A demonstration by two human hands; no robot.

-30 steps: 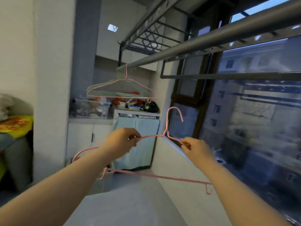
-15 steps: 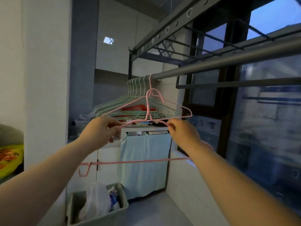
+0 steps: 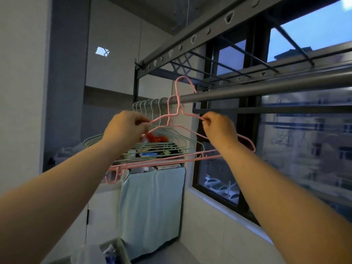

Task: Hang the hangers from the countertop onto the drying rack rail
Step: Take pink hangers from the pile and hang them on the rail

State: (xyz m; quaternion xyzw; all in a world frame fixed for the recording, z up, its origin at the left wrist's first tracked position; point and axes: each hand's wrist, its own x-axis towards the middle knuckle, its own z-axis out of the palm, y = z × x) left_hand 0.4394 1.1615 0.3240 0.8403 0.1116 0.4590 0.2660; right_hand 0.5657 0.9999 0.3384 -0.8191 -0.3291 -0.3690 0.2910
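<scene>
Left hand (image 3: 126,128) and right hand (image 3: 219,128) each pinch a shoulder of the pink hanger (image 3: 178,111). Thin wire: I judge it light, springy, slick. Shoulder grip steadies the hook (image 3: 183,78) above the rail (image 3: 266,88).

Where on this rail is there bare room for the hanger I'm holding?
Bare rail runs right of the hung pink hanger, along the window. The left end is crowded with green hangers.

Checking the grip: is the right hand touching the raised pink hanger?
Touching. The head view shows the right hand pinching the raised pink hanger by its shoulder wire.
</scene>
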